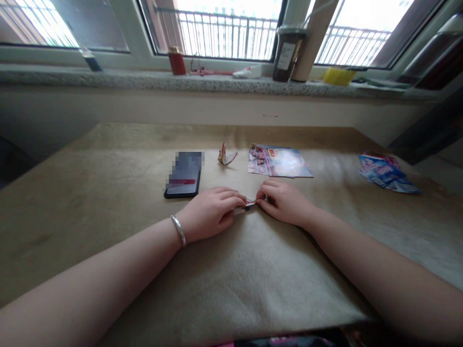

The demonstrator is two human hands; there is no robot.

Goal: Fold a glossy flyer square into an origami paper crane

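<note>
A small folded piece of printed paper [248, 205] lies low over the table between my hands, mostly covered by fingers. My left hand [213, 209], with a silver bangle [178, 230] on its wrist, is closed on the paper's left side. Thumb and fingertips of my right hand [282, 200] pinch its right end. Beyond them stands a small folded paper figure [224, 156] with upright points. To the left of it lies a dark phone [184, 173], its screen partly blurred. Glossy printed sheets [280, 161] rest just past my right hand.
Blue and pink printed packets or cards [387, 173] lie at the table's right. Along the granite windowsill [220, 83] stand a red container [176, 60], a dark lidded jar [287, 54] and a yellow item [338, 76]. The tan table [253, 279] ends near my body.
</note>
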